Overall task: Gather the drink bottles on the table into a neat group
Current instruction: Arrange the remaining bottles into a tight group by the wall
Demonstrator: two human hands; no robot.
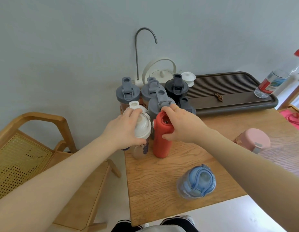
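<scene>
Left hand (127, 129): gripping the lid of the white-capped bottle (142, 131) from above, fingers wrapped round it, bottle standing upright near the table's left edge.
Right hand (182, 124): closing on the top of the red bottle (162, 139), thumb on the near side, fingers over the cap (a ring is showing on one finger); bottle upright, just beside the white-capped one.
Group so far: grey-lidded bottles (128, 92) and a black-lidded bottle (176, 88) are standing packed together at the back-left of the table (153, 181), w/ the two held bottles sitting right in front of them.
Still out: blue bottle (196, 181) is standing alone near the front edge, pink bottle (253, 139) is off to the right, both well apart from the group. A clear plastic bottle (272, 82) is leaning at the far end of the tea tray (229, 97).
Step, prob.: nudging both held bottles tight against the cluster.
Progress, approx.: over halfway, 2–3 bottles left.
Risk 1: pushing from the caps is tipping-prone; tall bottles, high grip, so a hard shove could topple the red one into the grey lids behind.
Risk 2: white-capped bottle is sitting close to the left edge; sliding it sideways could send it off.
Risk 3: right forearm is passing close by the pink bottle, so a careless pull-back could knock it.
</scene>
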